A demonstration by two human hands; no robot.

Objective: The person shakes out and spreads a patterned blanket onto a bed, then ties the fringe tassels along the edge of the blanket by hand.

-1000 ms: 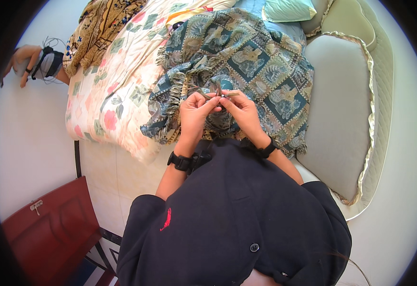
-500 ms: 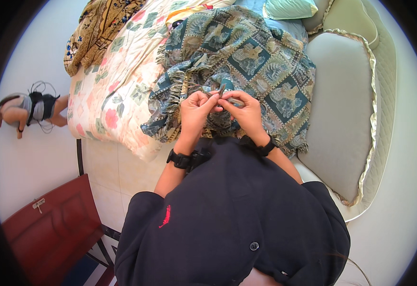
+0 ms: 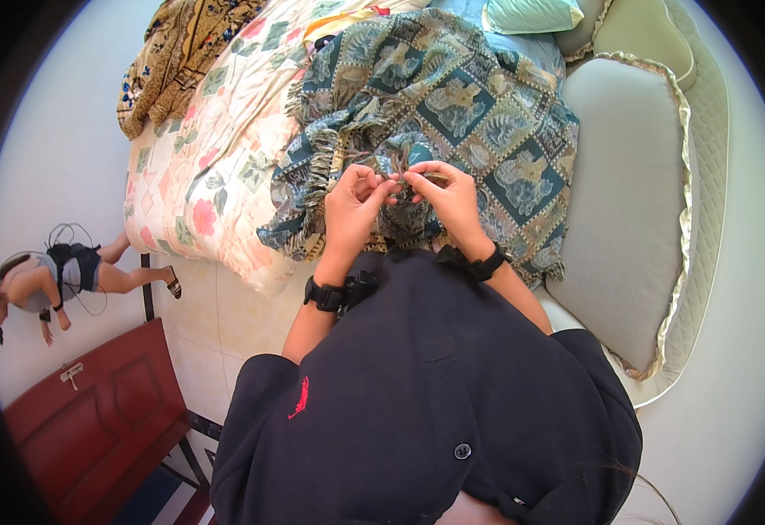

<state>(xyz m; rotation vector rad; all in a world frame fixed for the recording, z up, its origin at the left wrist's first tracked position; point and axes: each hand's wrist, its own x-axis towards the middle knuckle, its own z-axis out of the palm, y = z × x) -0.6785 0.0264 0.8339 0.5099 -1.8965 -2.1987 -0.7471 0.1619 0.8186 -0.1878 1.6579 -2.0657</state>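
Note:
A teal woven blanket (image 3: 478, 105) with patterned squares and a fringed edge lies bunched on the bed. My left hand (image 3: 353, 206) and my right hand (image 3: 450, 199) meet at its near edge, fingertips pinching the fringe between them. Both wrists carry black bands. My dark shirt fills the lower part of the view.
A floral quilt (image 3: 216, 166) covers the bed's left side, with a brown patterned cloth (image 3: 177, 52) at its far corner. A grey cushioned headboard (image 3: 645, 201) curves along the right. Another person (image 3: 59, 276) stands on the floor at left. A red wooden door (image 3: 94, 420) sits lower left.
The other person has moved from the bed's upper left corner down along the floor at left. My hands stay at the blanket's fringe, fingers shifting slightly.

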